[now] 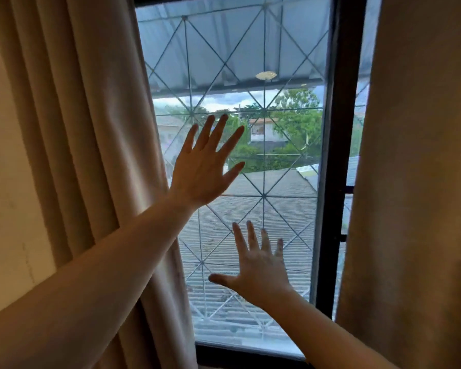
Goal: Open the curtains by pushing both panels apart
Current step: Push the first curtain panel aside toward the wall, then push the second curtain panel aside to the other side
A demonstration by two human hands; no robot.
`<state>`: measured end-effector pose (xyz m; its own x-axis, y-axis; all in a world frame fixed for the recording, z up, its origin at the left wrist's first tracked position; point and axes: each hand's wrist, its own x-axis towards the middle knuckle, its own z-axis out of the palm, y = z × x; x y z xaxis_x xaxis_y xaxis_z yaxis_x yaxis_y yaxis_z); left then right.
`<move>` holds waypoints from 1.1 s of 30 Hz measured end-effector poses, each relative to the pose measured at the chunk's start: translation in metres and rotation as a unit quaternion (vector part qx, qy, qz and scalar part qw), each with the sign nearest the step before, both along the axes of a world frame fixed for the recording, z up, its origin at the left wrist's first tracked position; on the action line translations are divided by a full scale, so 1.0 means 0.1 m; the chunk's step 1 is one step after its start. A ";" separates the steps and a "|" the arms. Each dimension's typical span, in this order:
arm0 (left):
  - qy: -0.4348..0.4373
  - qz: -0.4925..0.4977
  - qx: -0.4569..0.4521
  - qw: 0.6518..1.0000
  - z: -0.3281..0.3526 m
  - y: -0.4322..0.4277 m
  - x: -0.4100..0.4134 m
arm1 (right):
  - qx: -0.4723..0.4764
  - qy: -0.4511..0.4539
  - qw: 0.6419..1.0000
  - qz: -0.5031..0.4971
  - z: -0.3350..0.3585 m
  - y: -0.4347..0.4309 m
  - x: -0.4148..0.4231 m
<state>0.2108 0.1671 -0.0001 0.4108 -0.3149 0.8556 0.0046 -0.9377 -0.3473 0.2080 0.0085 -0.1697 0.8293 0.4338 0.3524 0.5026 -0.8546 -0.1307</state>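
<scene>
1. Left panel: beige curtain, gathered in vertical folds at the left side of the window, its inner edge running down beside the glass.
2. Right panel: beige curtain hanging flatter at the right edge of the view, covering the far side of the dark frame. The two panels stand well apart, with glass exposed between them.
3. Left hand: raised, flat, fingers spread wide, holding nothing; the wrist lies at the left panel's inner edge, though contact with the cloth cannot be confirmed.
4. Right hand: lower, flat, fingers spread, holding nothing; in front of the glass, clear of the right panel.
5. Grille: pale diamond-pattern bars behind the glass.
6. Outside: corrugated roof, trees, a house, cloudy sky, and an awning overhead.
7. Wall: cream, left of the left panel.
</scene>
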 end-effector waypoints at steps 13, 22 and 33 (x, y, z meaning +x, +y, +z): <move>-0.009 -0.115 0.000 0.993 0.13 -1.62 0.22 | 0.004 -0.090 0.995 -0.052 0.05 -1.32 -0.07; -0.042 -0.234 -0.033 0.971 0.28 -2.56 0.39 | -0.023 -0.191 0.976 -0.105 0.14 -2.09 -0.21; -0.014 -0.315 -0.026 0.949 0.35 -3.20 0.81 | -0.024 -0.179 0.964 -0.194 0.17 -2.59 -0.03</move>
<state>0.2919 -0.1525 0.0348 0.1319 -0.4481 0.8842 -0.5533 -0.7734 -0.3094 0.2048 -0.2502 -0.1525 0.7612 0.1383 0.6336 0.1488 -0.9882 0.0369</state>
